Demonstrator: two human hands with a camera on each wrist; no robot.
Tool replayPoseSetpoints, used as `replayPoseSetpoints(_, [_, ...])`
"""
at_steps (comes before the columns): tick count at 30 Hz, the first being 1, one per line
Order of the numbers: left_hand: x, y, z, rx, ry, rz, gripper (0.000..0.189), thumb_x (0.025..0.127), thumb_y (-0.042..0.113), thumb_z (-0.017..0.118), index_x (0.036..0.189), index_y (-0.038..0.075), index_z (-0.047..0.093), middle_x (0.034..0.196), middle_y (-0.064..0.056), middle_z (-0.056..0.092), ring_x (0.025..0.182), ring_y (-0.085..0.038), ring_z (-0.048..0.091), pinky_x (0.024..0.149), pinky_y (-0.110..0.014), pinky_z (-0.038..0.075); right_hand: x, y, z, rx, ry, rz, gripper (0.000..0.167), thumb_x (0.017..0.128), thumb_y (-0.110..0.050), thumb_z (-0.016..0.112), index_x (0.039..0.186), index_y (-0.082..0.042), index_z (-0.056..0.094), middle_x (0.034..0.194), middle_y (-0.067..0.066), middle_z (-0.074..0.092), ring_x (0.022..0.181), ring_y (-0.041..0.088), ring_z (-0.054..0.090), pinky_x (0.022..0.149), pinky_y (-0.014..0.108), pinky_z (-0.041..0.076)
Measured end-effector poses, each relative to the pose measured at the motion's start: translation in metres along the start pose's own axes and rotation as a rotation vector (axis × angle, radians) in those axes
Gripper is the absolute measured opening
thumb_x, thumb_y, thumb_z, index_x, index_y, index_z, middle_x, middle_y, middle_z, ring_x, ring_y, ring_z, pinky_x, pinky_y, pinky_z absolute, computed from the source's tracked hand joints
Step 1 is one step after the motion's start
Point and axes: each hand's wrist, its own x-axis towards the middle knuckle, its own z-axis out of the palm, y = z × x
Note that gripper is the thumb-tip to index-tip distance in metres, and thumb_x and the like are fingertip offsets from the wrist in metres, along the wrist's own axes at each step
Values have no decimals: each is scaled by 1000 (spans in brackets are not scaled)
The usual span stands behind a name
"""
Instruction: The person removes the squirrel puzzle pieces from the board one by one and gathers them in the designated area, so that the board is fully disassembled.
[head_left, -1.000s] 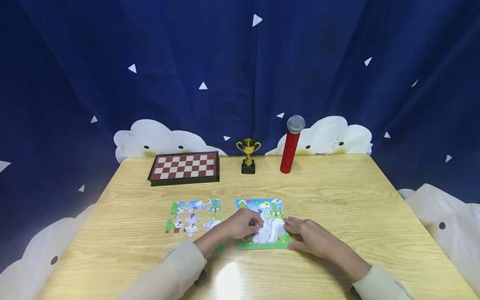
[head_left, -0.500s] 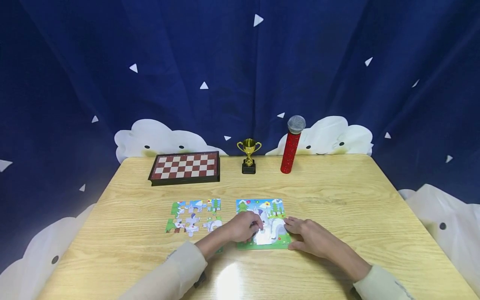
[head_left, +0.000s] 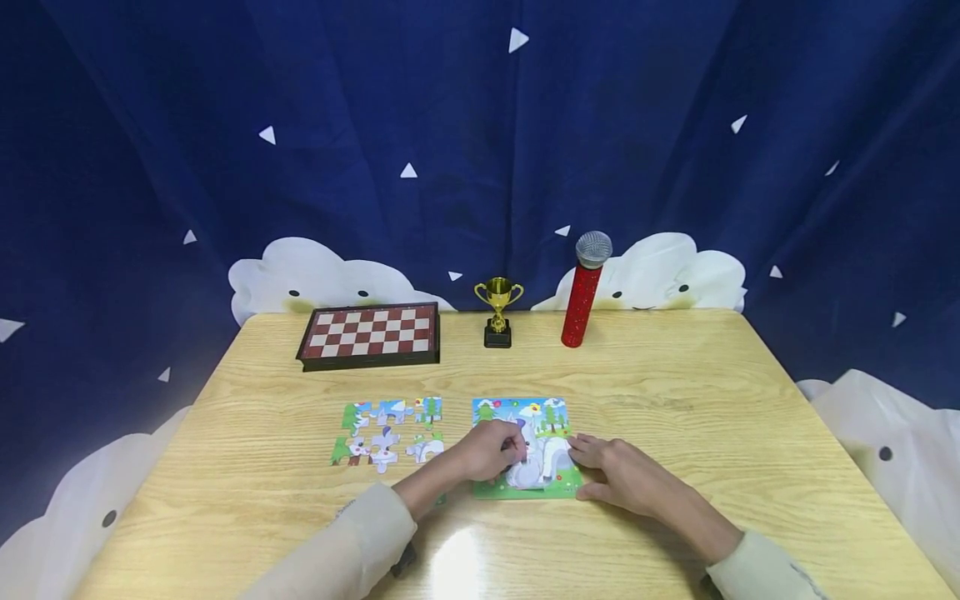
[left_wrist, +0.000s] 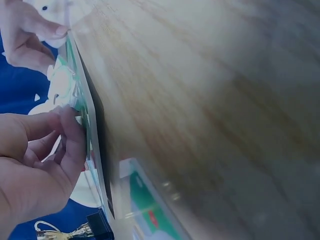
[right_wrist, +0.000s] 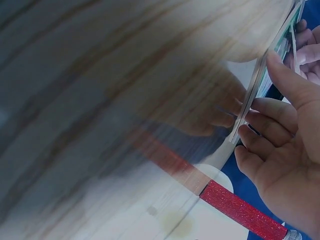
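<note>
A square picture board (head_left: 551, 417) with a white squirrel on a green and blue scene lies on the wooden table. Over its middle, my left hand (head_left: 487, 450) pinches a puzzle piece (left_wrist: 62, 82) between thumb and curled fingers. The piece stands slightly tilted above the board in the left wrist view; part of it is hidden by the fingers. My right hand (head_left: 615, 473) rests at the board's right edge, fingers extended and fingertips touching that edge. Left of the board lie several loose puzzle pieces (head_left: 384, 450), some partly covered by my left forearm.
Along the back of the table (head_left: 675, 375) stand a checkered chessboard box (head_left: 369, 333), a small gold trophy cup (head_left: 498, 308) and a red microphone (head_left: 581, 300). A blue curtain (head_left: 375, 125) with white clouds hangs behind.
The piece in my left hand has changed its tilt over the board's lower middle, with a bright glare on it half a second ago. The right hand stays in place.
</note>
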Motion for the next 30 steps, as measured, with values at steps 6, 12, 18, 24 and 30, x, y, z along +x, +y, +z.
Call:
replayPoseSetpoints(6, [-1,3,-3,-10,-26,10,12,94,5,55,84,6,62,66,3,49,45,-8,47,42,-17,43,1,0,-1,4,1,-3,57,81,-30,73,122,6,59,131,22,56,123,36,53,97,49,45])
replayPoseSetpoints(12, [-3,3,-9,-62,-43,8,13,95,4,53,87,4,62,68,0,52,48,-10,48,45,-23,48,1,0,-1,7,-10,-4,56,81,-30,72,123,6,59,131,21,56,123,37,53,97,49,45])
replayPoseSetpoints(18, [-9,-4,-23,-110,-55,32,14,97,4,50,90,3,62,69,-4,55,47,-10,44,47,-25,47,1,0,-1,-6,-8,-5,56,82,-31,72,123,5,59,131,21,56,123,36,53,97,49,45])
replayPoseSetpoints(24, [-25,-14,-43,-58,-28,25,15,97,8,50,93,4,64,80,-5,58,48,-9,40,49,-23,37,0,-1,-1,-5,-7,-2,56,82,-31,72,123,5,59,131,21,56,123,36,53,96,49,45])
replayPoseSetpoints(30, [-45,-28,-62,-28,-18,19,15,98,10,49,94,5,63,88,-6,59,55,-11,43,53,-24,40,0,-1,-2,0,-9,-2,56,82,-31,71,123,6,59,131,21,56,123,36,53,97,49,45])
